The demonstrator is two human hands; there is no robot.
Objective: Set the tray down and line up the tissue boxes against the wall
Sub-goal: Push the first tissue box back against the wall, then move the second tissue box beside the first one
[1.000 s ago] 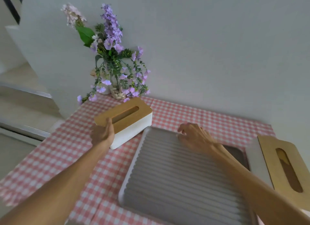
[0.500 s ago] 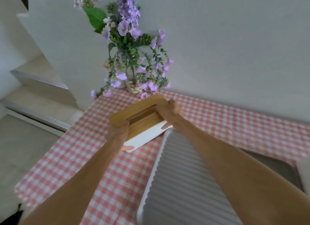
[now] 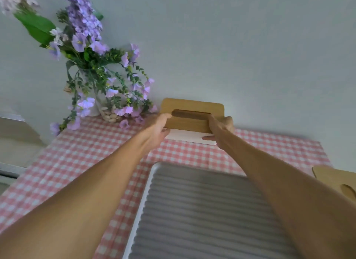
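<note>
A: Covering the table is a pink-and-white checked tablecloth (image 3: 81, 162), soft and slightly rumpled, running up to a plain pale wall (image 3: 231, 46).

B: And the tray (image 3: 192, 210)?

A: It lies flat on the cloth at the near side, a rounded white rim around a grey ribbed bed, the ridges running left to right.

B: The flowers?

A: A bunch of purple flowers (image 3: 92, 52) with green sprigs in a clear vase of pebbles stands far left by the wall.

B: Where's the tissue box (image 3: 192, 121)?

A: At the wall, just right of the flowers: a white body under a flat wooden lid with rounded corners and an oval slot. Its long axis runs along the wall, slot facing up.

B: The hands?

A: The left hand (image 3: 157, 129) clasps its left end, the right hand (image 3: 221, 129) its right end, fingers wrapped round the edges. A second wooden lid (image 3: 339, 183) peeks in at the right edge.
</note>
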